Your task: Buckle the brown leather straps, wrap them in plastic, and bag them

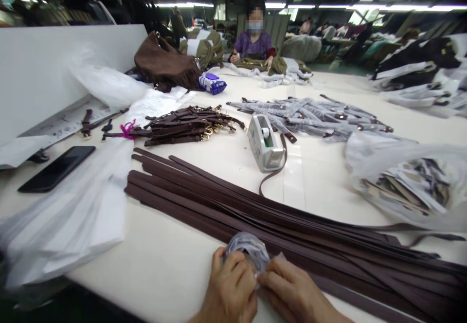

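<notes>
Near the table's front edge, my left hand is closed around a coiled strap in clear plastic wrap. My right hand pinches the plastic at the coil's right side, its fingertips close to those of the left. Fingers hide the lower part of the coil. Just beyond both hands lies a long bundle of flat dark brown straps, running from the middle left to the lower right. Behind that bundle stands a grey tape dispenser, with a thin brown strap curving beside it.
Short brown straps with gold clasps are heaped beyond the bundle. Plastic-wrapped straps lie farther right. A plastic bag of pieces sits at right. At left are a black phone and white plastic sheets. A co-worker sits opposite.
</notes>
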Action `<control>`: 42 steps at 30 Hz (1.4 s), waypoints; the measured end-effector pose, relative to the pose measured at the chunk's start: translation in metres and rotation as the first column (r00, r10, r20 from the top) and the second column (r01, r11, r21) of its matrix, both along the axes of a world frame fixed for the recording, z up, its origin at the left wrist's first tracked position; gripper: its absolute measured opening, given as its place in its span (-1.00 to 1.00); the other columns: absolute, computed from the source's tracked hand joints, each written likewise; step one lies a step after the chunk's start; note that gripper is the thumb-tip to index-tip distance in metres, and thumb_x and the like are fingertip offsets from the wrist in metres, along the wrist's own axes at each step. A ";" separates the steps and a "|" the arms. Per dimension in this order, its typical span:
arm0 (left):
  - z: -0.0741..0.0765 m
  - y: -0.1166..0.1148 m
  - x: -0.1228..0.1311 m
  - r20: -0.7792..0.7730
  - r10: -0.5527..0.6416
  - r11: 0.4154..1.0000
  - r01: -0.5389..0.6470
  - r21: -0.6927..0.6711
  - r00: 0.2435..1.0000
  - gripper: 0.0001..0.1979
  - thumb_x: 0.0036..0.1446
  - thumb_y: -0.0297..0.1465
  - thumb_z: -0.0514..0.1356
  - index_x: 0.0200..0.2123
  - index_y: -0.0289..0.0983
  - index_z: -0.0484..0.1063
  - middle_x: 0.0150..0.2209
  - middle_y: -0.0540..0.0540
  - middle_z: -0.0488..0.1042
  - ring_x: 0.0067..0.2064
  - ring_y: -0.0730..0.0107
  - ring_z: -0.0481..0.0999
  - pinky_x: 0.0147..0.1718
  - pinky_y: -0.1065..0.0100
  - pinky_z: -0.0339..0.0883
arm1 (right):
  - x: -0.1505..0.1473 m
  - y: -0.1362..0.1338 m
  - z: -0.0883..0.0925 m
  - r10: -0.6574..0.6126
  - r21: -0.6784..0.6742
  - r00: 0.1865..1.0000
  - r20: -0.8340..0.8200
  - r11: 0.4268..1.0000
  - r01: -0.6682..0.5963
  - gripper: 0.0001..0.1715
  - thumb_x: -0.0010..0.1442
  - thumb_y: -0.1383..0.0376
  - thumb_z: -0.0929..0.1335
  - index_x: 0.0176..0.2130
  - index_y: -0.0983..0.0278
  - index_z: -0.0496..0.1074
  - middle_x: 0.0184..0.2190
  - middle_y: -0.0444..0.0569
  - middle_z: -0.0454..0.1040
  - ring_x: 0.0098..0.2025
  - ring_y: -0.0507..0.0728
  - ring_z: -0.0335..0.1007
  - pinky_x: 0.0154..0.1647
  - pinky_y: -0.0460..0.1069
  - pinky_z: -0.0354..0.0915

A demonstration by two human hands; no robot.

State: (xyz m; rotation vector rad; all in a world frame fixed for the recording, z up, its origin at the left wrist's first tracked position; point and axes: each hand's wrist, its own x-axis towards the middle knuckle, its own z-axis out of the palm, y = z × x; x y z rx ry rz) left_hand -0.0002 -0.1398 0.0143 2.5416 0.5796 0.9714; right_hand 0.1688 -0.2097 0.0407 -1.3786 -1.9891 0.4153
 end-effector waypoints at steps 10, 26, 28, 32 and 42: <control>0.030 0.056 0.004 0.111 0.182 0.978 -0.192 0.082 0.977 -0.82 -0.02 -0.61 0.14 -0.37 -0.25 0.27 -0.36 0.00 0.46 -0.23 0.26 0.39 -0.16 0.19 0.06 | 0.147 0.177 0.056 -0.739 -0.369 0.634 -0.227 0.668 0.646 -0.63 0.03 0.09 0.31 -0.35 0.33 0.50 -0.27 0.05 0.47 -0.16 0.23 0.32 -0.20 0.07 0.21; 0.012 0.071 0.014 0.180 0.296 0.943 -0.257 -0.210 0.938 -0.85 0.03 -0.54 0.15 -0.33 -0.22 0.26 -0.33 -0.03 0.41 -0.17 0.26 0.38 -0.18 0.24 0.25 | 0.124 0.154 0.028 -0.786 -0.588 0.565 -0.249 0.587 0.557 -0.63 -0.19 0.08 0.44 -0.59 0.35 0.39 -0.59 -0.04 0.38 -0.46 0.11 0.25 -0.46 -0.02 0.12; 0.016 0.071 0.014 0.172 0.338 0.910 -0.274 -0.313 0.925 -0.86 0.04 -0.51 0.15 -0.31 -0.21 0.27 -0.31 -0.04 0.39 -0.19 0.27 0.39 -0.21 0.26 0.29 | 0.110 0.142 0.021 -0.793 -0.536 0.548 -0.267 0.595 0.599 -0.62 -0.15 0.06 0.43 -0.56 0.34 0.39 -0.56 -0.07 0.36 -0.46 0.08 0.22 -0.44 -0.03 0.12; 0.026 0.066 0.019 0.137 0.412 0.808 -0.292 -0.513 0.901 -0.87 0.02 -0.49 0.15 -0.32 -0.21 0.29 -0.34 -0.04 0.37 -0.26 0.28 0.42 -0.27 0.26 0.31 | 0.062 0.103 0.047 -0.642 -0.491 0.674 -0.366 0.749 0.445 -0.68 0.03 0.07 0.38 -0.39 0.29 0.43 -0.37 -0.08 0.41 -0.38 0.05 0.22 -0.38 -0.08 0.14; 0.043 0.036 0.026 0.246 0.374 0.863 -0.239 -0.446 0.894 -0.81 0.02 -0.53 0.14 -0.27 -0.21 0.24 -0.32 -0.06 0.36 -0.25 0.26 0.40 -0.27 0.23 0.30 | 0.001 0.055 0.052 -0.447 -0.640 0.723 -0.527 0.769 0.009 -0.60 0.06 0.08 0.38 -0.53 0.37 0.35 -0.64 -0.16 0.25 -0.61 -0.06 0.11 -0.61 -0.16 0.05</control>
